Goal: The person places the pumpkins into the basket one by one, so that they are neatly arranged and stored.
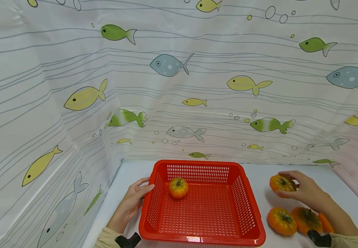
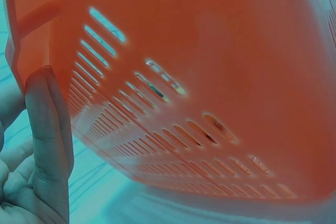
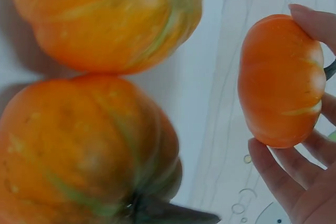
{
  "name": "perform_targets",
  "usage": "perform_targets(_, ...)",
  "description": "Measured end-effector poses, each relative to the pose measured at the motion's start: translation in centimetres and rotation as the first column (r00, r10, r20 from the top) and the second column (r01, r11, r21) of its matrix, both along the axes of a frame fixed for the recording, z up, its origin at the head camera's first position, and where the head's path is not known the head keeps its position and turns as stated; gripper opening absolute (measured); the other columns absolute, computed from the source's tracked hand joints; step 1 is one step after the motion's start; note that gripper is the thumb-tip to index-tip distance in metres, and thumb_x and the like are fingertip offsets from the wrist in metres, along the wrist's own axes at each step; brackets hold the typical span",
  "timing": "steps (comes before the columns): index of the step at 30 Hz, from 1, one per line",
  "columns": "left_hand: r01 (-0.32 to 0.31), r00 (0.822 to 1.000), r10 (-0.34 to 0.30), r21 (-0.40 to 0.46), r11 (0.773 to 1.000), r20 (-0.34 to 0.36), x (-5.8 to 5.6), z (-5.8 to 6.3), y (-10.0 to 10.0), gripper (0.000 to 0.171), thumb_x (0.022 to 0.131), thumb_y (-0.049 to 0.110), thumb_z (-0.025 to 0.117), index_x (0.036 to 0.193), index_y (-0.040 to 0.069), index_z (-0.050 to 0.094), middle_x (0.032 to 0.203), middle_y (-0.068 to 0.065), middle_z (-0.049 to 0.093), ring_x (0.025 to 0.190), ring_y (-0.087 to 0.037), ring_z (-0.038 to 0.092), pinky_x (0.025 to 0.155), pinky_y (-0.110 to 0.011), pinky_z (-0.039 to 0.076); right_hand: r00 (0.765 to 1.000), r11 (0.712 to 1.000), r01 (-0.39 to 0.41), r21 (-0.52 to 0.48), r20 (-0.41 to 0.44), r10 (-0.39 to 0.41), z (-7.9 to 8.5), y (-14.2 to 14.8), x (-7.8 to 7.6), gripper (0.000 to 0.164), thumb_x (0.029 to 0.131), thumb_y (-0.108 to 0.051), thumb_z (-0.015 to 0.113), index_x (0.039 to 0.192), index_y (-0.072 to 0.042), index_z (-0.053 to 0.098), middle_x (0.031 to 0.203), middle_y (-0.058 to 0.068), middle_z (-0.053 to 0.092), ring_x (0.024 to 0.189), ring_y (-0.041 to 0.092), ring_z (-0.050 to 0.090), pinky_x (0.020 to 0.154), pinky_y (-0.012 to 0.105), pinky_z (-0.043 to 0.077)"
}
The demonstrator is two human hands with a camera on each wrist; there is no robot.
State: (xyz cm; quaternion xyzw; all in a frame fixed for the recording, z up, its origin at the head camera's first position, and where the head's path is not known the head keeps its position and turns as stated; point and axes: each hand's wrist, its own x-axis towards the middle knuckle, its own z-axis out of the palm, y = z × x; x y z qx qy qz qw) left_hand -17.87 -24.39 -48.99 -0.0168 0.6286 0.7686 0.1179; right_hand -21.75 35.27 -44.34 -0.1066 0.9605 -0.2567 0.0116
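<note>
My left hand (image 1: 131,200) grips the left rim of a red plastic basket (image 1: 198,238), with its fingertips at the edge in the left wrist view. One small orange pumpkin (image 1: 178,188) sits inside the basket, near its back left corner. Off to the right, my right hand (image 1: 309,188) holds another small pumpkin (image 1: 282,183) between thumb and fingers. In the right wrist view this held pumpkin (image 3: 281,82) shows its smooth orange side, with the stem toward the palm. Below that hand, a pumpkin (image 1: 282,221) and a darker-topped pumpkin (image 1: 307,220) lie side by side on the table.
Another orange piece (image 1: 326,223) shows partly behind the right forearm. The white table (image 1: 259,172) is enclosed by a fish-print sheet (image 1: 210,137) at the back and sides. Dark straps (image 1: 128,240) sit at both wrists.
</note>
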Motion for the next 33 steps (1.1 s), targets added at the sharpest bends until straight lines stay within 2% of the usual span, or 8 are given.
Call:
perform_targets(6, -0.006, 1.000, 0.006, -0.004, 1.000, 0.010, 0.0, 0.1, 0.1, 0.063, 0.103, 0.018, 0.063, 0.155, 0.000, 0.032, 0.118, -0.004, 0.076, 0.097, -0.017, 0.078, 0.086, -0.037, 0.064, 0.999, 1.000, -0.028, -0.001, -0.029, 0.028, 0.9, -1.1, 0.1, 0.079, 0.080, -0.049, 0.087, 0.140, -0.007, 0.058, 0.135, 0.021, 0.061, 0.112, 0.033, 0.060, 0.079, 0.031, 0.060)
perform_targets(11, -0.006, 1.000, 0.006, -0.002, 1.000, 0.010, 0.0, 0.1, 0.0, 0.063, 0.103, 0.017, 0.063, 0.156, 0.000, 0.031, 0.119, -0.004, 0.075, 0.098, -0.017, 0.078, 0.086, -0.036, 0.064, 0.996, 0.999, -0.046, -0.009, -0.080, 0.045, 1.4, -1.8, 0.1, 0.080, 0.078, -0.050, 0.088, 0.141, -0.011, 0.057, 0.134, 0.016, 0.063, 0.108, 0.013, 0.058, 0.079, 0.015, 0.055)
perform_targets(14, -0.006, 1.000, 0.006, -0.001, 1.000, 0.006, 0.0, 0.0, 0.0, 0.063, 0.103, 0.016, 0.062, 0.155, 0.000, 0.031, 0.118, -0.004, 0.076, 0.097, -0.017, 0.078, 0.086, -0.036, 0.064, 0.993, 0.998, -0.054, -0.015, -0.111, 0.052, 1.6, -2.2, 0.1, 0.083, 0.077, -0.050, 0.089, 0.141, -0.009, 0.056, 0.134, 0.016, 0.064, 0.108, 0.014, 0.061, 0.085, 0.028, 0.063)
perform_targets(18, -0.010, 1.000, 0.010, -0.006, 1.000, 0.012, 0.0, 0.0, 0.1, 0.063, 0.103, 0.017, 0.063, 0.155, 0.000, 0.031, 0.116, -0.003, 0.076, 0.096, -0.016, 0.078, 0.085, -0.035, 0.064, 0.989, 0.997, -0.067, -0.036, -0.131, 0.061, 1.9, -2.9, 0.1, 0.082, 0.076, -0.048, 0.090, 0.137, -0.005, 0.057, 0.132, 0.019, 0.065, 0.114, 0.036, 0.063, 0.089, 0.050, 0.062)
perform_targets(22, -0.015, 1.000, 0.015, -0.009, 1.000, 0.019, 0.0, 0.0, 0.1, 0.064, 0.103, 0.017, 0.063, 0.155, 0.000, 0.031, 0.116, -0.003, 0.076, 0.096, -0.016, 0.078, 0.085, -0.035, 0.064, 0.987, 0.995, -0.081, -0.058, -0.146, 0.072, 2.1, -3.3, 0.2, 0.079, 0.075, -0.045, 0.092, 0.134, -0.004, 0.058, 0.130, 0.019, 0.065, 0.114, 0.038, 0.062, 0.088, 0.052, 0.062)
perform_targets(27, -0.017, 1.000, 0.017, -0.001, 1.000, 0.018, 0.0, 0.0, 0.1, 0.064, 0.103, 0.016, 0.063, 0.155, 0.000, 0.031, 0.116, -0.003, 0.076, 0.096, -0.015, 0.078, 0.085, -0.034, 0.064, 0.981, 0.993, -0.098, -0.061, -0.176, 0.086, 2.4, -3.7, 0.2, 0.079, 0.075, -0.046, 0.092, 0.135, -0.006, 0.059, 0.131, 0.016, 0.066, 0.110, 0.001, 0.059, 0.088, 0.047, 0.063)
perform_targets(29, -0.018, 1.000, 0.018, 0.000, 1.000, 0.019, 0.0, 0.0, 0.1, 0.064, 0.103, 0.016, 0.064, 0.155, -0.001, 0.032, 0.116, -0.003, 0.076, 0.095, -0.015, 0.078, 0.084, -0.034, 0.065, 0.979, 0.993, -0.105, -0.061, -0.182, 0.092, 2.5, -3.9, 0.2, 0.080, 0.074, -0.047, 0.092, 0.136, -0.008, 0.060, 0.131, 0.014, 0.067, 0.106, -0.014, 0.050, 0.087, 0.034, 0.065)
perform_targets(33, -0.013, 1.000, 0.013, -0.003, 1.000, 0.020, 0.0, 0.1, 0.1, 0.063, 0.103, 0.016, 0.064, 0.155, -0.001, 0.032, 0.115, -0.004, 0.077, 0.095, -0.016, 0.078, 0.085, -0.035, 0.065, 0.977, 0.992, -0.115, -0.061, -0.189, 0.102, 2.7, -4.4, 0.1, 0.079, 0.074, -0.048, 0.091, 0.136, -0.010, 0.060, 0.131, 0.013, 0.067, 0.103, -0.020, 0.045, 0.083, 0.024, 0.063)
